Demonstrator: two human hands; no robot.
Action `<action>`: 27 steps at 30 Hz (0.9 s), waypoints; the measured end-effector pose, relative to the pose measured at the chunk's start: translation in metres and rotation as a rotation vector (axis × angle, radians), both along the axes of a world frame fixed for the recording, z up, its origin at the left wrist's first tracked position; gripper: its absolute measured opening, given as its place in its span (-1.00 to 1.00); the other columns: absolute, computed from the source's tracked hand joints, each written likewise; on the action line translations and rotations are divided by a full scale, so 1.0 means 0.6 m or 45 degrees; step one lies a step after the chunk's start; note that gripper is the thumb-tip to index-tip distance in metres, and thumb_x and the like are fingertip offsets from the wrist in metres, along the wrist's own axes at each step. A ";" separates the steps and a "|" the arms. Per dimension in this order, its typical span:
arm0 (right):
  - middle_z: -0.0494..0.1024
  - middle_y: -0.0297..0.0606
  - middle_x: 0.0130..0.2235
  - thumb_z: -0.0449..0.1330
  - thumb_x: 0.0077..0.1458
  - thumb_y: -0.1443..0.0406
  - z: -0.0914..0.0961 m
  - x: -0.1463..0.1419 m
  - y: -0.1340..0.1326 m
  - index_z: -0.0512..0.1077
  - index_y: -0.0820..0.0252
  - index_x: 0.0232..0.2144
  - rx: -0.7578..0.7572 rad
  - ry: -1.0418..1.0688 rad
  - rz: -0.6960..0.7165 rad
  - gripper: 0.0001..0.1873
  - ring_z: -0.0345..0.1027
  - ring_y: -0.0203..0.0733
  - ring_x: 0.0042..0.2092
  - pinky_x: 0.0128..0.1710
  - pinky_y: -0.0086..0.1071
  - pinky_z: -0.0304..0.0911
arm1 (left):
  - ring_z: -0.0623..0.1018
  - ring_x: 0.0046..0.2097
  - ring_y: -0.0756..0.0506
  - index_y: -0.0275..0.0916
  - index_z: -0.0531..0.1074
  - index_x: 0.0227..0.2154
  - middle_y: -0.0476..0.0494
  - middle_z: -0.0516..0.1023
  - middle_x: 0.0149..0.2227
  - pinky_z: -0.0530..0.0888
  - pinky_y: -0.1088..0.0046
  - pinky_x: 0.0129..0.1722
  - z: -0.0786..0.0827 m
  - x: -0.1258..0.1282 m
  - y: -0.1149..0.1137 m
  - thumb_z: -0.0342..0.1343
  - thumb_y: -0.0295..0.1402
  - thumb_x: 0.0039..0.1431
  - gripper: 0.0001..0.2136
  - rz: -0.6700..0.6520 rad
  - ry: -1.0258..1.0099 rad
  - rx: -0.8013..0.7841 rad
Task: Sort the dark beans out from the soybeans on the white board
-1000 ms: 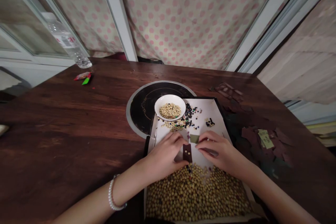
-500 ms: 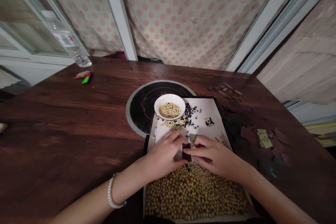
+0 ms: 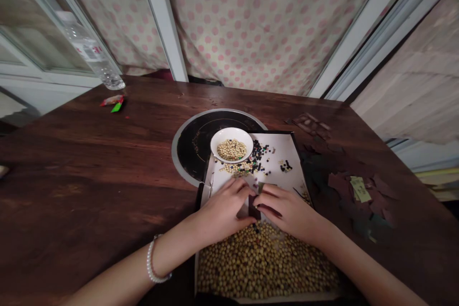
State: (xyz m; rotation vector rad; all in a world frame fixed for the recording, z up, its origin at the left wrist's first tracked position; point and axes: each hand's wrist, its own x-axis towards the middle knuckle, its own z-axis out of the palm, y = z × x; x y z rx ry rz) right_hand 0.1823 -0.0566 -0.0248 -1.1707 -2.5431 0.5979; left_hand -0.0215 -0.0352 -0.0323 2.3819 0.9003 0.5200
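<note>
A shallow white-lined tray [image 3: 287, 146] lies on the dark wooden table, its near half heaped with soybeans [image 3: 265, 263]. My left hand [image 3: 224, 210] and my right hand [image 3: 287, 208] meet over the tray's middle. Both pinch a small dark brown card [image 3: 254, 210] between their fingertips, just above the heap. A white bowl [image 3: 231, 145] of soybeans sits at the tray's far left corner. Mixed black, yellow and green beans [image 3: 256, 158] are scattered beside it.
A round black inset plate [image 3: 193, 141] lies under the bowl. Torn brown and green paper scraps [image 3: 353, 186] litter the table on the right. A plastic water bottle [image 3: 89, 52] and a red-green wrapper [image 3: 114, 102] sit at the far left. Polka-dot curtain behind.
My right hand has slid left and closed in on the dark card, covering most of it. My left hand has stayed in place.
</note>
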 end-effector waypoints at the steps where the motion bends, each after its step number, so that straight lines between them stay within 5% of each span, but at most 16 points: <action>1: 0.35 -0.27 -0.31 0.02 0.19 0.43 0.000 0.000 0.000 0.36 0.17 -0.30 0.003 -0.001 -0.002 -0.86 0.28 -0.21 -0.28 -0.32 -0.35 0.20 | 0.37 0.00 -0.26 -0.21 0.34 -0.19 -0.16 0.36 -0.11 0.41 0.10 -0.01 0.000 0.000 0.000 0.29 -0.41 -0.05 -0.66 -0.001 -0.002 0.002; 27: 0.32 -0.39 -0.45 0.03 -0.01 0.46 -0.006 0.001 -0.006 0.23 0.16 -0.35 -0.030 0.047 -0.038 -0.85 0.16 -0.29 -0.45 -0.46 -0.41 0.00 | 0.39 -0.03 -0.25 -0.20 0.38 -0.20 -0.14 0.38 -0.15 0.43 0.09 -0.04 0.008 0.000 0.000 0.26 -0.41 -0.03 -0.70 -0.008 -0.014 -0.007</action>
